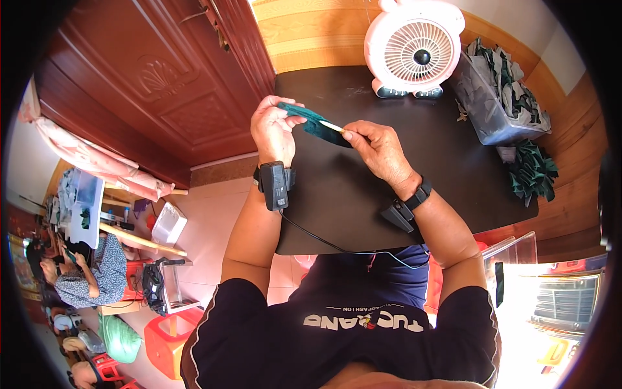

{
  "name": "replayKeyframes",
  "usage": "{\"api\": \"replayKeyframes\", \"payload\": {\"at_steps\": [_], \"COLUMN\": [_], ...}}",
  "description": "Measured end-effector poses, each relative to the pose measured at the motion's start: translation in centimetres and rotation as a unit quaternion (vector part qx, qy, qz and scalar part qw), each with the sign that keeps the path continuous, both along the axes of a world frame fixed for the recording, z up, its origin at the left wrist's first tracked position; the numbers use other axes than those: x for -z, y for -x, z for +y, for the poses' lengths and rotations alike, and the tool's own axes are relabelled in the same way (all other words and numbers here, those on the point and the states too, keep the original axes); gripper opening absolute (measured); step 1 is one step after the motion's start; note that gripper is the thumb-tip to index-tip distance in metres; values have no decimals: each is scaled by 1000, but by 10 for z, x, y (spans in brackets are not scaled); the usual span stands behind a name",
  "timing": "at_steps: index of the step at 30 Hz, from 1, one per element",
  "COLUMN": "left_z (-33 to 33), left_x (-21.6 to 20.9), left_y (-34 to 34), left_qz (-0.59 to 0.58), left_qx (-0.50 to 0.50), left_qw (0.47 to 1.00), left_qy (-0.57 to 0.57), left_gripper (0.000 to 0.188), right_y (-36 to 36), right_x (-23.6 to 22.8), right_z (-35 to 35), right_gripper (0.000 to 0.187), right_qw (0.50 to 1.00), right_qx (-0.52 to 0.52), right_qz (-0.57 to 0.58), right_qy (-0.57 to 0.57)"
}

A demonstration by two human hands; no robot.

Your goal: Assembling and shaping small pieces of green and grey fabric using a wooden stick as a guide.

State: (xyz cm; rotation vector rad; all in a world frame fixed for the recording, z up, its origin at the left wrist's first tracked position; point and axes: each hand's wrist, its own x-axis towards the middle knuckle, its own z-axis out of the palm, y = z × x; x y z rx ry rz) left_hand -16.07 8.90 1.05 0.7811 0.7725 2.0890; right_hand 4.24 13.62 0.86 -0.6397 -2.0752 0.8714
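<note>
Above the dark table, my left hand (pixel 273 129) is closed on one end of a narrow dark green fabric piece (pixel 312 124), pinching it between thumb and fingers. My right hand (pixel 381 150) grips a thin pale stick (pixel 333 126) that lies against the fabric; what kind of tool it is cannot be made out. The fabric's other end reaches the right fingertips, and whether they pinch it too is hidden. Both wrists wear straps with black boxes, and a cable runs from the left box (pixel 275 186).
A pink fan (pixel 421 55) stands at the table's back edge. To its right, a clear bin (pixel 495 129) holds grey and green fabric pieces, with a green bundle (pixel 532 172) beside it. A person (pixel 94 272) sits at far left, near a red stool (pixel 170 340).
</note>
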Motion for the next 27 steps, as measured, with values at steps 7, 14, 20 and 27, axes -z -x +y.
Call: {"api": "replayKeyframes", "payload": {"at_steps": [7, 14, 20, 27], "left_z": [0, 1, -6, -2], "left_x": [-3, 4, -11, -6], "left_y": [-9, -10, -12, -9], "left_qz": [35, 39, 67, -5], "left_qx": [6, 59, -36, 136], "left_qw": [999, 997, 997, 989], "left_qy": [-14, -12, -1, -51], "left_gripper": [16, 22, 45, 38], "right_y": [1, 0, -4, -2], "right_x": [4, 12, 1, 2], "right_z": [0, 7, 6, 6], "right_gripper": [14, 15, 10, 9], "right_qw": [998, 940, 996, 995], "right_qx": [-15, -154, -7, -7], "right_qz": [15, 46, 34, 69], "right_qy": [63, 300, 88, 65]}}
